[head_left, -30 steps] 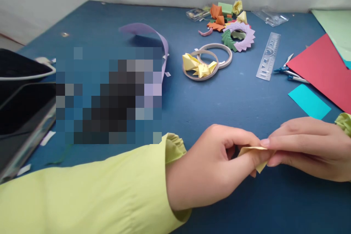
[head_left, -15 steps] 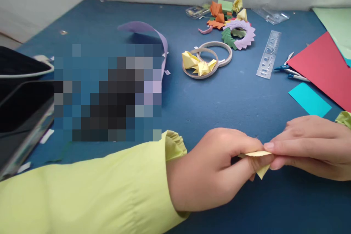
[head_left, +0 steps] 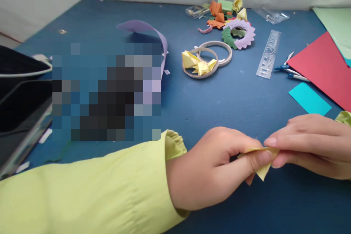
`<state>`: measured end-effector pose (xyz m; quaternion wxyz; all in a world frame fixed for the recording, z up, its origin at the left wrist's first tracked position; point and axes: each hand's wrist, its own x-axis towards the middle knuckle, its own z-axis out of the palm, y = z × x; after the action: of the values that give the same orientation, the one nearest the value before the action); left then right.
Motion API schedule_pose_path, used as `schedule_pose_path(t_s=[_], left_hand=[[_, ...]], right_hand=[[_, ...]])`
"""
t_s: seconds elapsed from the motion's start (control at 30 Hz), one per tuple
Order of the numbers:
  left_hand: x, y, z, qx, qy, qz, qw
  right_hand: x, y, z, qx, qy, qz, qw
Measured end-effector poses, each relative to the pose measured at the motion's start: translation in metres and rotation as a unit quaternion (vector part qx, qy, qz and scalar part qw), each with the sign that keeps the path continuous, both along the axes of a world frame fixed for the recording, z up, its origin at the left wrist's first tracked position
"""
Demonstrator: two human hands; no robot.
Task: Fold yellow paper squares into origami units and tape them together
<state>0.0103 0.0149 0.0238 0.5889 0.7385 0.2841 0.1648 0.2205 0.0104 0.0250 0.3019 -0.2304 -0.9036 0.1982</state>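
Observation:
Between my hands, above the front right of the blue table, is a small folded piece of yellow paper. My left hand pinches it, thumb on the near face and fingers behind. The fingertips of my right hand close on its right corner. One pointed tip hangs below my left thumb, while much of the paper is hidden by the fingers. Beyond my right hand lies a bright turquoise paper strip. Two rolls of tape rest farther back, with folded yellow paper pieces in the nearer one.
A clear ruler lies beside a blue compass and red paper. Folded orange pieces and a purple-green paper ring sit at the back. A purple strip curls on the left, near a blurred-out area and dark device.
The yellow paper has tilted so more of its face shows. My left thumb now lies over its front, and my right fingertips have shifted slightly around the corner.

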Motion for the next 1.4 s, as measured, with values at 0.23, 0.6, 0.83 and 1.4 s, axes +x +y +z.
schedule_pose_path(t_s=[0.23,0.6,0.83,1.4], left_hand=[[-0.0009,-0.0004,-0.0029,0.026,-0.005,-0.003,1.0],[-0.0005,0.0017,-0.0027,0.026,-0.026,-0.004,0.999],[-0.0011,0.0008,-0.0024,0.009,-0.023,0.002,1.0],[-0.0027,0.0006,-0.0029,0.001,0.001,0.018,1.0]], right_hand=[[0.001,0.0045,0.0001,0.06,-0.039,0.018,0.997],[-0.002,0.0019,0.0019,0.088,-0.057,0.001,0.994],[-0.0022,-0.0002,-0.0009,0.038,-0.021,-0.016,0.999],[-0.0038,0.0032,-0.0011,0.005,-0.019,0.01,1.0]])
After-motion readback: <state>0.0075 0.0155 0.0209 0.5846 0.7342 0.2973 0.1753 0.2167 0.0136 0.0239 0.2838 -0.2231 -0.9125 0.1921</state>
